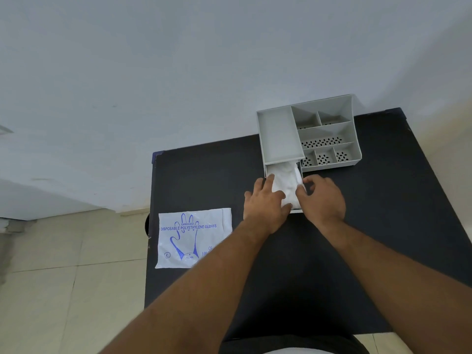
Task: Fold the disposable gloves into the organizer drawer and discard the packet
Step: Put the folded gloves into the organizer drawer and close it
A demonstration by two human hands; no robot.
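The gloves (287, 186) sit bunched in the pulled-out drawer (296, 211) of the organizer (329, 129). The left hand (264, 205) and right hand (323, 198) press either side, fingers spread, gripping nothing. Best tuck edges below the rim. The packet (194, 237) lies at the table (383, 213) edge.

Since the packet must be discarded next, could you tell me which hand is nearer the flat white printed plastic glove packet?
Left. The left hand is just right of the packet; the right hand is farther right, beyond the drawer.
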